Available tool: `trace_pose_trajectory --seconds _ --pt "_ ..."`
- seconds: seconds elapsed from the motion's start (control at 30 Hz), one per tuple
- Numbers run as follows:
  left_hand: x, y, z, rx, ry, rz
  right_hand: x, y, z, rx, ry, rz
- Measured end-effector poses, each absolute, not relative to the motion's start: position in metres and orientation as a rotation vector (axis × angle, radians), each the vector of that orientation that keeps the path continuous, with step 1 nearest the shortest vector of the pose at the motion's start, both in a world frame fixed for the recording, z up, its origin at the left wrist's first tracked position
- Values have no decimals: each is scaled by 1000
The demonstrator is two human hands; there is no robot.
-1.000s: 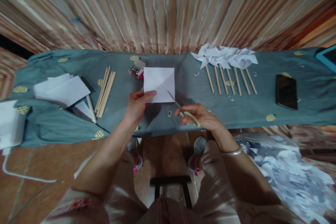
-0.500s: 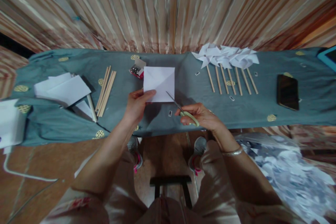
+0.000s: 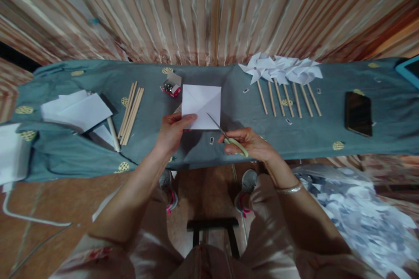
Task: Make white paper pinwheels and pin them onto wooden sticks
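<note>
Between thumb and fingers, my left hand pinches the lower left corner of a square of white paper, which shows faint diagonal creases. Scissors with pale green handles are gripped in my right hand. Their blades reach up and left across the lower right part of the paper; whether they cut into it I cannot tell. Just left of the paper stands an opened small red and white box with shiny metal pieces inside.
Several white paper pinwheels on sticks lie at the back right. A phone is further right. On the left are wooden sticks, a glue gun stick-like white rod and paper sheets. A bag of white paper pieces sits below right.
My left hand and the paper have shifted slightly to the right and down, towards the scissors. My right hand stays almost where it was.
</note>
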State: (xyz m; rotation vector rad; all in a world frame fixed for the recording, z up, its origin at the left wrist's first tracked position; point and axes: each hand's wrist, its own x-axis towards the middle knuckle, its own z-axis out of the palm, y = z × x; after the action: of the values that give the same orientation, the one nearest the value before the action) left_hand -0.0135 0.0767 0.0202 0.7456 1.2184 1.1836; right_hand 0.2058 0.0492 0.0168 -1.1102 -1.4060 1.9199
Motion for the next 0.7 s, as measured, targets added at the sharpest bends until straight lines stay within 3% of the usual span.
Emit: trace_pose_trajectory --seconds 0.7 --pt "-12 73 16 789 1217 1144 204 49 14 -1125 -1320 1963"
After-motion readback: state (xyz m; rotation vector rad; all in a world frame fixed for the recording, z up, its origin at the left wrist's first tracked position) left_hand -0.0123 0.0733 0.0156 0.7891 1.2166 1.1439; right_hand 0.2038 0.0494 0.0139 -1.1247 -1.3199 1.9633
